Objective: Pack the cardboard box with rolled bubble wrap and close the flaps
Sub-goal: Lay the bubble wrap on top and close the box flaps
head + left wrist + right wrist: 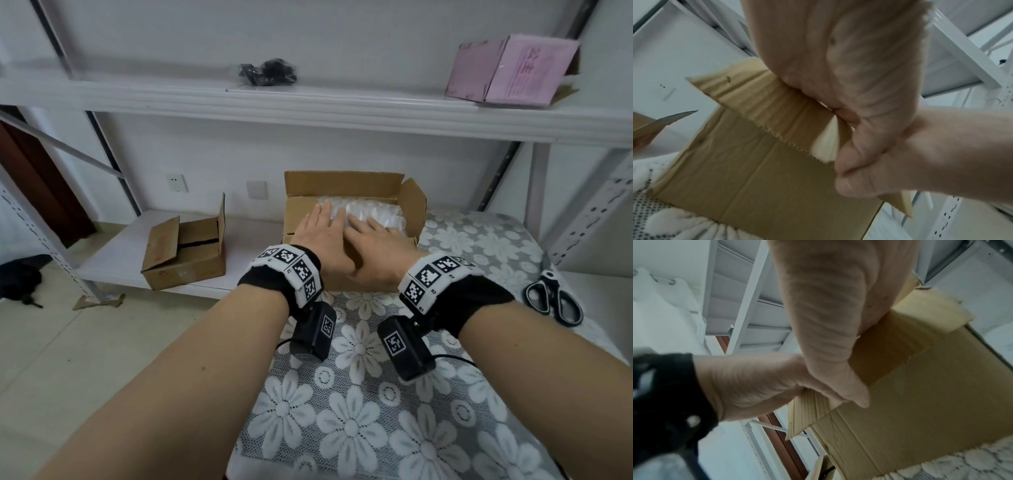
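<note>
An open cardboard box stands at the far end of the lace-covered table, its far and right flaps upright. Clear bubble wrap fills it up to the rim. My left hand and right hand lie side by side, fingers straight, on the near flap and the wrap, with both thumbs hanging over the front edge. In the left wrist view the near flap runs under my palm above the box's front wall. The right wrist view shows the same flap under my right palm.
A smaller, half-open cardboard box sits on the low shelf at left. Black scissors lie on the table at right. On the upper shelf are a pink box and a black bagged item. Metal shelf uprights flank the table.
</note>
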Tool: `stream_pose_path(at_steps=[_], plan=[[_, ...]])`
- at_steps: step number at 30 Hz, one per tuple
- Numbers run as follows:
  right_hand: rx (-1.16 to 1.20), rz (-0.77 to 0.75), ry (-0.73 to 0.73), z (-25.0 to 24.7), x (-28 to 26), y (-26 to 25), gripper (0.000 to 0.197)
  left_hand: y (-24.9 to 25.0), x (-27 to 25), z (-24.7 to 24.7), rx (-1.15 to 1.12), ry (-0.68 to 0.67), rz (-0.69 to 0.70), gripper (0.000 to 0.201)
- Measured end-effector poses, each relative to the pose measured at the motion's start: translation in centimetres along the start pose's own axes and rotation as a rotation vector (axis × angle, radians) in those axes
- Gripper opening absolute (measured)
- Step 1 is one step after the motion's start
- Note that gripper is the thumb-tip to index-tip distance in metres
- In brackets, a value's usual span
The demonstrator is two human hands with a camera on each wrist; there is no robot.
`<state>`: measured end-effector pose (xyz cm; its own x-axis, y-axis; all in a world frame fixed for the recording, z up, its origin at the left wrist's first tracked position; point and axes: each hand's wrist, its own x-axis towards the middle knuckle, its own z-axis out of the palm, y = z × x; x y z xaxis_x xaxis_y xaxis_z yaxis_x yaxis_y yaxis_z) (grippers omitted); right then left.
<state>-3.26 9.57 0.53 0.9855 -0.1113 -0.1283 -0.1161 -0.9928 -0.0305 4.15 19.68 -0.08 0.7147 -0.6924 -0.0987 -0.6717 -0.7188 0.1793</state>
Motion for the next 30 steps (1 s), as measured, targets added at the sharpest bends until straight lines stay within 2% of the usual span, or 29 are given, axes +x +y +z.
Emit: stream_pose_path(at_steps=[2,4,5,6,8,9,14,19,21,25,26,28,30], plan=[[0.089,-0.046,-0.110,-1.5,-0.4,0.4,0.084,0.1,0.2,-0.3,-0.009,-0.041,-0.014,0.103],[0.226,-0.103,-0.194,-3.6,-0.4,1.0,0.068,0.2,0.3,-0.6,-0.015,-0.062,-0.038,0.089],[0.249,-0.116,-0.153,-4.5,-0.3,1.3,0.058,0.3,0.4,-0.6,-0.006,-0.067,-0.047,0.084],[0.231,-0.102,-0.052,-5.2,0.0,1.7,0.050,0.4,0.5,-0.6,0.010,-0.073,-0.051,0.082],[0.124,-0.025,0.160,-6.1,1.0,2.6,0.040,0.5,0.5,-0.5,0.041,-0.089,-0.058,0.082],[0.068,0.005,0.215,-6.2,1.6,3.1,0.038,0.5,0.5,-0.5,0.046,-0.095,-0.064,0.081],[-0.113,0.124,0.248,-5.9,4.0,5.0,0.035,0.6,0.1,-0.8,0.070,-0.113,-0.061,0.078],[-0.066,0.182,0.260,-5.7,5.2,6.3,0.039,0.6,0.0,-0.8,0.091,-0.101,-0.059,0.078],[0.070,0.182,0.245,-5.9,5.5,6.8,0.041,0.6,0.0,-0.6,0.098,-0.081,-0.051,0.078],[0.833,0.174,0.369,-4.7,5.9,6.6,0.033,0.4,0.1,-0.5,0.095,-0.074,-0.045,0.079],[0.945,0.176,0.392,-4.0,5.9,6.3,0.034,0.4,0.1,-0.5,0.095,-0.075,-0.045,0.079],[0.963,0.156,0.375,-2.4,5.5,5.6,0.036,0.3,0.2,-0.5,0.093,-0.074,-0.045,0.079],[0.825,0.118,0.364,-1.4,4.7,4.9,0.036,0.4,0.3,-0.4,0.096,-0.066,-0.046,0.078]])
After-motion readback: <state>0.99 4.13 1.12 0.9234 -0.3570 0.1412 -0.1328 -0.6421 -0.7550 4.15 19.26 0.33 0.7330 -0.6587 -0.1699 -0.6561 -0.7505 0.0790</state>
